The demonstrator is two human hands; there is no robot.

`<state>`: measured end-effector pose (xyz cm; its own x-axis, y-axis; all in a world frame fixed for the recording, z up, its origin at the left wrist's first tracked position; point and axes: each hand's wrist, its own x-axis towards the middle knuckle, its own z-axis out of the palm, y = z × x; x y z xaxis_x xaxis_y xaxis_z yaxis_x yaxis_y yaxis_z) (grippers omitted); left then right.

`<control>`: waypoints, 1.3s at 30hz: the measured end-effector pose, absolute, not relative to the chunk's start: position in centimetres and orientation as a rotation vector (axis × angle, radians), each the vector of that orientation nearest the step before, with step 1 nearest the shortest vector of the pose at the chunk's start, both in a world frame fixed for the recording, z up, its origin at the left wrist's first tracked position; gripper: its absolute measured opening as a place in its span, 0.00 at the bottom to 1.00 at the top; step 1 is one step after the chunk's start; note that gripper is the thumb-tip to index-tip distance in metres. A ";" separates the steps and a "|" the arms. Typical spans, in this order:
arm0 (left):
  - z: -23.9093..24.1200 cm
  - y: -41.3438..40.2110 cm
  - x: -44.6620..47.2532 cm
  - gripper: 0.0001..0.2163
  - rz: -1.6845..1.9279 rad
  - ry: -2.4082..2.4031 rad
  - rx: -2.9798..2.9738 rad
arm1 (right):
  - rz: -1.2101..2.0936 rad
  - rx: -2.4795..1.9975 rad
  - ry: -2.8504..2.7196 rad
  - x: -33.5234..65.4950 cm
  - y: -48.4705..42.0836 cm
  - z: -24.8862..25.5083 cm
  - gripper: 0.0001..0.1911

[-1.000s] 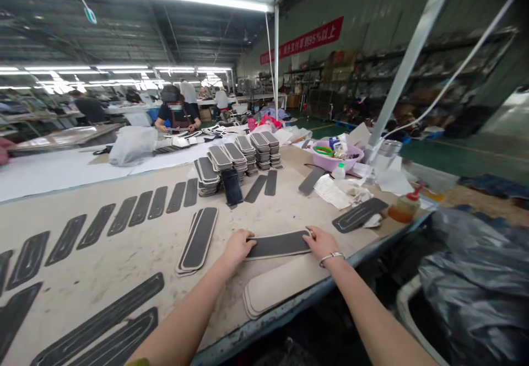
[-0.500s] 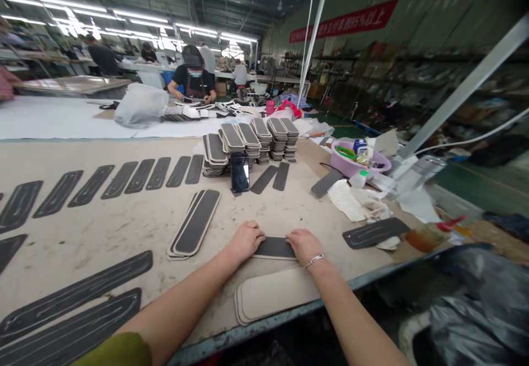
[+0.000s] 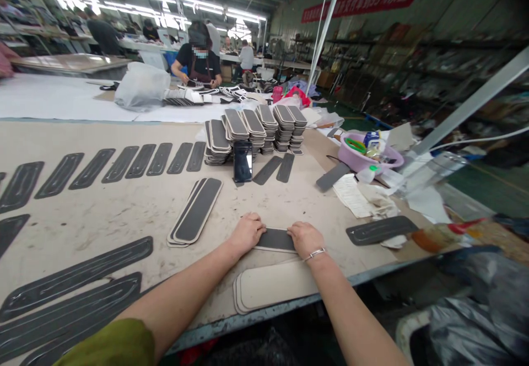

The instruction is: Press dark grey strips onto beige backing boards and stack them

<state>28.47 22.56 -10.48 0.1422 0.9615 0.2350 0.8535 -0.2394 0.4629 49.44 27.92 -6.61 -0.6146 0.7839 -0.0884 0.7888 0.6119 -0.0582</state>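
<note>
A dark grey panel [image 3: 276, 239] with a pale border lies on the table between my hands. My left hand [image 3: 247, 232] has its fingers curled on the panel's left end. At the right end my right hand [image 3: 306, 240], with a bracelet at the wrist, presses bent fingers onto the same panel. Both hands cover the panel's ends. Nearer the table edge is a small pile of cream panels [image 3: 275, 283], partly behind my right forearm. Left of my hands, a few pale-edged grey panels [image 3: 198, 211] overlap in a slanted pile.
Dark strips [image 3: 140, 162] with shiny lines lie across the left side. Tall stacks of panels [image 3: 252, 129] stand behind a phone [image 3: 242, 162]. Rightward are a purple basket [image 3: 351, 159], a cloth [image 3: 353, 195] and a red-tipped bottle [image 3: 438, 237]. A co-worker [image 3: 198, 60] sits across the table.
The camera view has tilted down slightly, so the table things sit higher in the picture. Both hands stay on the ends of the grey panel, with hardly any movement.
</note>
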 end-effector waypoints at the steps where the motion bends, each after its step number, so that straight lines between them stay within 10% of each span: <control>1: -10.4 22.5 28.5 0.08 0.723 1.786 2.195 | -0.150 1.355 2.768 49.4 27.9 -6.6 0.13; 10: -9.5 21.8 28.7 0.10 0.749 1.801 2.187 | -0.232 1.516 2.685 48.3 26.5 -5.2 0.16; 19: -9.6 22.0 28.7 0.09 0.775 1.790 2.179 | -0.739 1.206 2.726 46.0 20.7 -5.0 0.42; 39: -4.4 20.2 30.0 0.21 0.652 1.733 2.002 | -0.417 1.435 2.441 54.5 24.3 -7.4 0.38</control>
<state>30.03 20.21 -4.45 0.1171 0.9899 0.0804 0.7974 -0.1419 0.5865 54.46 24.33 -7.42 -0.4681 0.7984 -0.3788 0.8788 0.4655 -0.1050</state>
